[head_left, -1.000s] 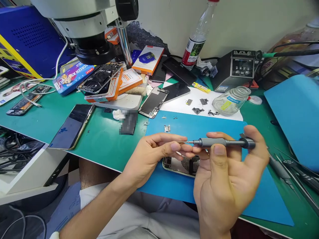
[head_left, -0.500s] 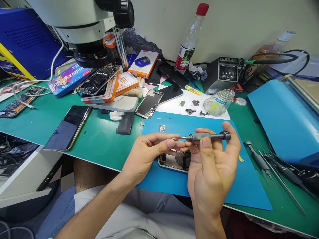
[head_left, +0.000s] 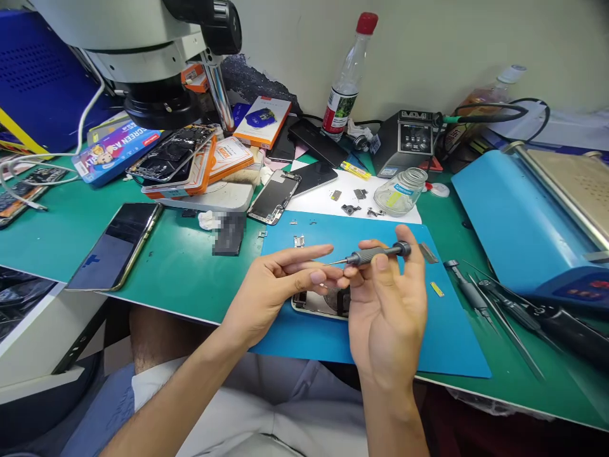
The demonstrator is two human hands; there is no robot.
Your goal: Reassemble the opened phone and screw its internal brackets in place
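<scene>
A slim grey precision screwdriver [head_left: 371,256] lies nearly level in my right hand [head_left: 392,304]. The thumb presses its knurled handle against the fingers, with the index finger at the end cap. My left hand [head_left: 280,282] is at the thin tip, index finger stretched out and lifted off, the thumb lying along the other fingers. The tip runs in between the left fingers; I cannot make out any small part there. Beneath both hands lies an opened phone [head_left: 311,308], largely covered by them, on a blue mat [head_left: 457,343].
Small metal parts [head_left: 299,241] lie behind my hands. Screwdrivers [head_left: 469,289] and tweezers [head_left: 511,330] lie right, before a blue machine [head_left: 499,222]. A glass jar [head_left: 399,197] and bottle [head_left: 340,105] stand behind. A microscope [head_left: 157,63] overhangs the left, near a phone [head_left: 117,244].
My left index finger has lifted away from the thumb, loosening the pinch at the screwdriver's tip. The whole view has shifted, so the bench sits further left. The right hand keeps its hold.
</scene>
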